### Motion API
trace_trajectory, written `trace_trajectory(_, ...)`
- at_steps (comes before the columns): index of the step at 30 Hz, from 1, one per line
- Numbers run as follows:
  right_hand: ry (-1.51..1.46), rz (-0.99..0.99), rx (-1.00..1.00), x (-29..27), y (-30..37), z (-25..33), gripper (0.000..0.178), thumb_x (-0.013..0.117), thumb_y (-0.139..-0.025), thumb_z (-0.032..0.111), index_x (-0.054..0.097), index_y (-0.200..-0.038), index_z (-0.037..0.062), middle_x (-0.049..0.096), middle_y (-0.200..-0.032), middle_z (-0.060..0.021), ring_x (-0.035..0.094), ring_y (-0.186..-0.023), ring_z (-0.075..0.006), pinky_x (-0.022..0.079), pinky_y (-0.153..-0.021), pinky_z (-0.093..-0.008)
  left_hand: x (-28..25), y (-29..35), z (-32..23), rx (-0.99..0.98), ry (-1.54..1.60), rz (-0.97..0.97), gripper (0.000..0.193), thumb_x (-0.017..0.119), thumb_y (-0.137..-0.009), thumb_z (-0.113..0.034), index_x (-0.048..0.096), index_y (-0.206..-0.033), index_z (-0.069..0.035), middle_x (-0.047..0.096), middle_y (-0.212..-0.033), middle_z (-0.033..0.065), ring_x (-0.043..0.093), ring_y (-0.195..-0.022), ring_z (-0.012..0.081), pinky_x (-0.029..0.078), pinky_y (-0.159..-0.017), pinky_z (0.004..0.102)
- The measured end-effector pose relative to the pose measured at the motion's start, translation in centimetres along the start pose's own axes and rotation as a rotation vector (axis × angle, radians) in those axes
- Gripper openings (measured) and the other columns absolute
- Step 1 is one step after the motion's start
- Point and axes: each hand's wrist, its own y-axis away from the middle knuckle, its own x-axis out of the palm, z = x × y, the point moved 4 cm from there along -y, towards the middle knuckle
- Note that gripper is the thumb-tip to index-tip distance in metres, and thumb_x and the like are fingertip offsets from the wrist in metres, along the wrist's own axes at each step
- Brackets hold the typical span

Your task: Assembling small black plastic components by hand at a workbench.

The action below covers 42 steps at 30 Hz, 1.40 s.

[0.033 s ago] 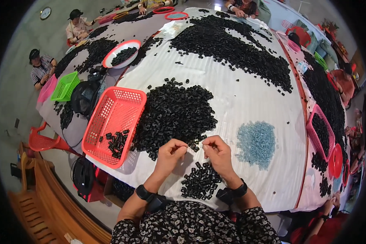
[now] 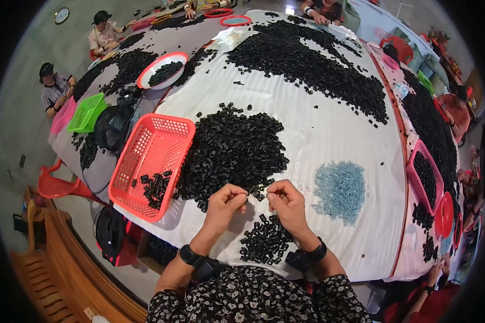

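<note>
My left hand [image 2: 226, 209] and my right hand [image 2: 289, 207] face each other a short way apart over the near part of the white-covered table. Thumb and fingertips are pinched together on both; whatever they hold is too small to make out. Just beyond the fingertips spreads a large pile of small black plastic pieces [image 2: 231, 151]. Below and between my hands lies a smaller heap of black pieces [image 2: 267, 239]. To the right of my right hand is a pile of small clear bluish pieces [image 2: 339, 191].
A red perforated basket [image 2: 161, 140] holding some black pieces stands left of the large pile. Beyond it are a red-rimmed white basin [image 2: 180, 59], a small black fan [image 2: 110, 129] and a green basket [image 2: 86, 114]. Several people work around the table; a pink basket [image 2: 421, 188] sits at right.
My right hand has shifted very slightly left, toward my left hand. Both hands remain pinched, and the piles and baskets stay in place.
</note>
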Motion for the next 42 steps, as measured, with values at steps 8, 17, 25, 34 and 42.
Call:
trace_trajectory(8,-0.097,0.188,0.112,3.8,-0.2,0.2,0.007,0.057,-0.086,0.002,0.053,-0.091,0.0014,0.054,-0.079,0.0005,0.050,-0.063,-0.0033,0.042,-0.054,-0.0176,-0.3,1.8,-0.7,-0.159,0.638,0.018,0.016,0.056,-0.088,-0.010,0.057,-0.100,0.001,0.061,-0.086,0.0074,0.061,-0.074,0.0151,0.052,-0.070,0.0303)
trace_trajectory(17,-0.059,0.191,0.092,4.5,0.2,-0.5,0.005,0.056,-0.086,0.004,0.053,-0.089,0.0020,0.053,-0.078,0.0004,0.049,-0.062,-0.0032,0.041,-0.054,-0.0177,-1.1,2.2,0.2,-0.154,0.653,0.011,0.019,0.058,-0.087,-0.010,0.057,-0.104,0.000,0.060,-0.079,0.0051,0.057,-0.066,0.0115,0.049,-0.063,0.0246)
trace_trajectory(25,0.247,0.262,-0.125,4.4,0.7,-0.1,0.005,0.055,-0.087,0.005,0.053,-0.089,0.0022,0.053,-0.075,0.0006,0.049,-0.061,-0.0044,0.041,-0.054,-0.0187,-0.9,2.7,-0.3,-0.135,0.489,0.112,0.009,0.057,-0.086,-0.004,0.053,-0.093,0.000,0.061,-0.081,0.0092,0.060,-0.068,0.0139,0.050,-0.063,0.0267)
trace_trajectory(34,-0.266,0.454,0.351,4.3,1.9,-1.8,0.010,0.060,-0.086,0.009,0.053,-0.088,0.0031,0.053,-0.076,0.0007,0.049,-0.063,-0.0041,0.044,-0.054,-0.0196,-1.3,4.2,0.0,-0.180,0.307,0.147,0.007,0.061,-0.081,0.001,0.055,-0.083,0.000,0.063,-0.078,0.0111,0.062,-0.065,0.0149,0.051,-0.060,0.0260)
trace_trajectory(42,-0.201,0.557,0.452,3.9,2.3,-2.3,0.013,0.064,-0.084,0.011,0.053,-0.083,0.0036,0.051,-0.071,0.0019,0.045,-0.057,-0.0032,0.037,-0.049,-0.0185,-1.3,4.5,0.2,-0.244,0.325,0.281,0.006,0.063,-0.081,-0.002,0.058,-0.084,0.000,0.063,-0.077,0.0102,0.063,-0.066,0.0153,0.052,-0.062,0.0258)
